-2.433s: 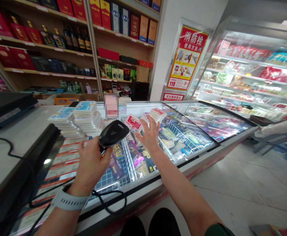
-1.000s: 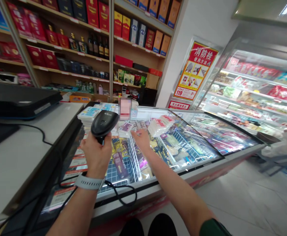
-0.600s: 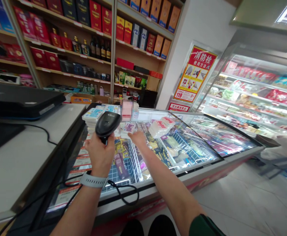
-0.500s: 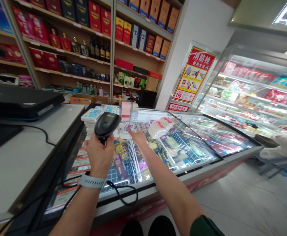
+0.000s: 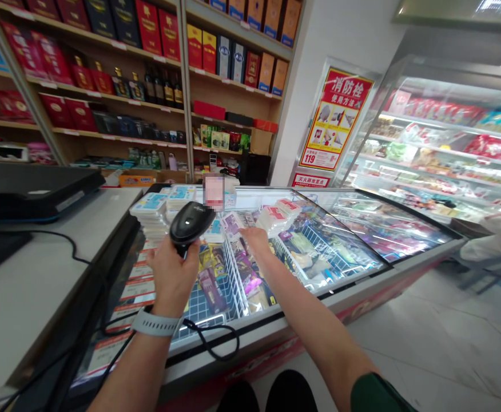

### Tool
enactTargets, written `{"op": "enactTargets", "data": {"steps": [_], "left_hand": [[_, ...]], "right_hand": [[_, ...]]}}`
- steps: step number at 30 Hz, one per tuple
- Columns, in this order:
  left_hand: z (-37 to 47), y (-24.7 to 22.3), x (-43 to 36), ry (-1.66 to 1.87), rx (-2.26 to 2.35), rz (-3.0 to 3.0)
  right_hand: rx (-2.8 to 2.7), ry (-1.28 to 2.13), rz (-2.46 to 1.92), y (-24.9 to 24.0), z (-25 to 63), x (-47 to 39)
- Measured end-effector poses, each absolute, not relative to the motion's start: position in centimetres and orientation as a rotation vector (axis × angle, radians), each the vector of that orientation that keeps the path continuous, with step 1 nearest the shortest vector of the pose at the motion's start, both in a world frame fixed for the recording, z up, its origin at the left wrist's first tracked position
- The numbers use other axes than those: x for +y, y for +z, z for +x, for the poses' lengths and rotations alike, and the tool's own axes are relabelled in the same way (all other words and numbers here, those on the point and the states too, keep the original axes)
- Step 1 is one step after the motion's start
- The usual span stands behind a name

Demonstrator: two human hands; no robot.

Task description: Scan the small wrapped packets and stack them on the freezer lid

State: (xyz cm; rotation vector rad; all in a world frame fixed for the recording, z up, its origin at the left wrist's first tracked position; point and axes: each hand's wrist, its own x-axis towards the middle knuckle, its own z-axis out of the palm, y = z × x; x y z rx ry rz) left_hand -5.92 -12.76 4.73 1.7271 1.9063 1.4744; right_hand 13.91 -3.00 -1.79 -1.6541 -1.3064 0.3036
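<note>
My left hand, with a grey watch band on the wrist, is wrapped round the handle of a black barcode scanner. The scanner's head points away over the chest freezer. My right hand reaches over the freezer's glass, fingers closed at the edge of a purple-and-white printed card. Its fingertips are partly hidden. Left of that card are stacks of blue-and-white cards, partly behind the scanner. White packs with red print lie just right of my right hand.
A grey counter with a black device stands at the left. The scanner's black cable loops over the freezer's front edge. Shelves of boxes and bottles stand behind. A lit open fridge is at the right.
My right hand has moved a little to the right, and the purple-and-white card now shows more fully beside its fingers. The scanner stays in my left hand. The view has shifted slightly.
</note>
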Motion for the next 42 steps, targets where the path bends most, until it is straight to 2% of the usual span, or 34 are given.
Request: {"op": "enactTargets", "data": {"steps": [6,19,42], "left_hand": [[-5.4,4.5,-12.7,1.313,1.833,1.897],[-4.8,2.7,-12.3,1.126,1.761,2.182],[-4.5,2.5,-12.1,1.100,1.799,2.191]], "right_hand": [[-1.207,0.369,-1.668,-2.6,17.4,-5.8],[-1.165,0.179,-1.569,-1.4,17.5,-6.6],[-1.187,0.165,-1.546,-1.5,17.4,-6.5]]}}
